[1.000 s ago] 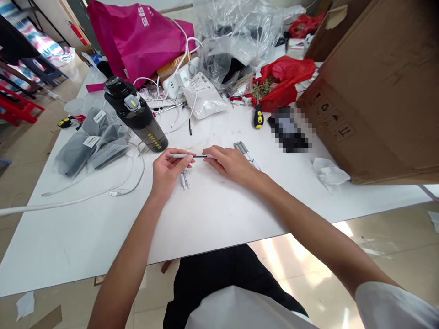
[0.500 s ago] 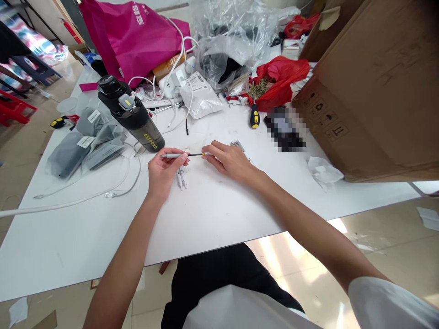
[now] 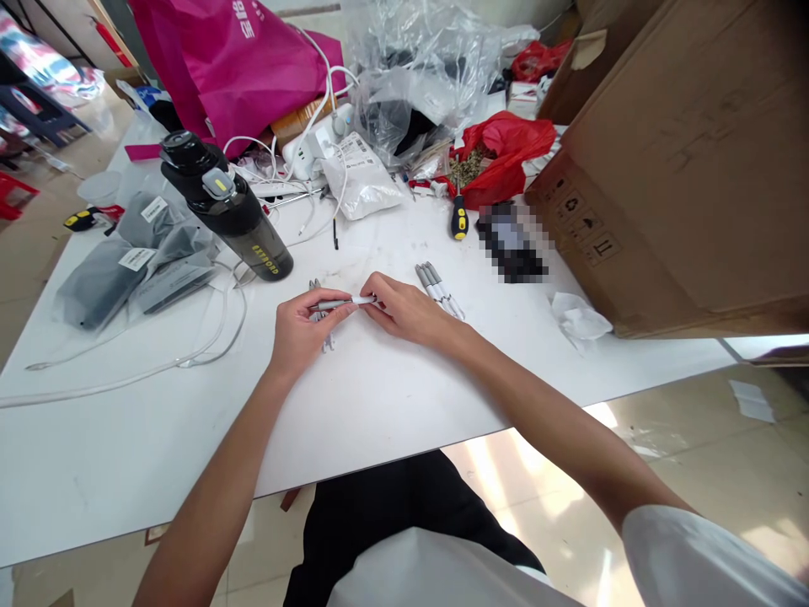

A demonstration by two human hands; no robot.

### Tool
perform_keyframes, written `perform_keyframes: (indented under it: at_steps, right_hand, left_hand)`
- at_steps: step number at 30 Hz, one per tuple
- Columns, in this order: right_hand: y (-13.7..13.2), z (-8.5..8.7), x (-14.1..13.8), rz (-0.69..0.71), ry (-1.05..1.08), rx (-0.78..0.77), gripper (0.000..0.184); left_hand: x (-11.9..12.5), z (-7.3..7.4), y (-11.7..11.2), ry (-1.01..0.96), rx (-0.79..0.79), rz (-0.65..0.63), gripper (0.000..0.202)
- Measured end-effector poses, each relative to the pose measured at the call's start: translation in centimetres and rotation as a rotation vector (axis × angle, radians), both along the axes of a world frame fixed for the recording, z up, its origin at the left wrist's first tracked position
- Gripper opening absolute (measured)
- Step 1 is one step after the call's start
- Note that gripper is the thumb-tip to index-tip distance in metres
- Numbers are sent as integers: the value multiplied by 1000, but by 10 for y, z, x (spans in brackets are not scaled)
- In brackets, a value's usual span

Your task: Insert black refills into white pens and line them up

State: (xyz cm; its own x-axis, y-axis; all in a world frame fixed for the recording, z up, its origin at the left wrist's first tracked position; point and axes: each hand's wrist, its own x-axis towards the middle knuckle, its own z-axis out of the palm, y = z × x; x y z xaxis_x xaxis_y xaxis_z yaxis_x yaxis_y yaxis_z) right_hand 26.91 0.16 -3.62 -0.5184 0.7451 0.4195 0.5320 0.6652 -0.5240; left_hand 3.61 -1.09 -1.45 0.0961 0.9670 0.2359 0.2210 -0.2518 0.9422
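Between my two hands, level above the white table [image 3: 379, 396], is a grey and white ballpoint pen [image 3: 334, 304]. My left hand [image 3: 304, 327] is closed on its grey barrel. With thumb and fingertips, my right hand [image 3: 399, 308] pinches the white end, and the two parts meet. A few more pens [image 3: 328, 344] lie under and beside my left hand, partly covered by it. To the right of my right hand, several grey and white pens [image 3: 436, 285] lie side by side on the table.
A dark water bottle [image 3: 231, 211] stands behind my left hand. Farther left are bagged grey items [image 3: 101, 282] and white cables [image 3: 208, 346]. A screwdriver [image 3: 459, 221], a red plastic bag [image 3: 511, 152] and a pink bag [image 3: 233, 67] lie at the back. A large cardboard box [image 3: 683, 185] fills the right.
My hands have come closer together. The white part in my right hand now covers the thin dark refill that stuck out of the grey barrel. The view has shifted slightly.
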Motion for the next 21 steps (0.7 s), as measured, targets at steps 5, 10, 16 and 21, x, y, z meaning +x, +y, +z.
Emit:
perform_keyframes:
  at_steps: [5, 10, 16, 21]
  right_hand:
    - [3, 1, 2, 7, -79, 95, 30]
    - [3, -1, 1, 15, -40, 65, 31]
    - [1, -1, 3, 8, 44, -17, 23]
    - [2, 1, 4, 18, -24, 71, 15]
  left_hand:
    - [-2, -2, 0, 45, 45, 19, 15]
    - [-2, -2, 1, 45, 63, 22, 16]
    - [-2, 4, -2, 122, 47, 32, 13]
    - [-2, 5, -3, 138, 46, 36, 11]
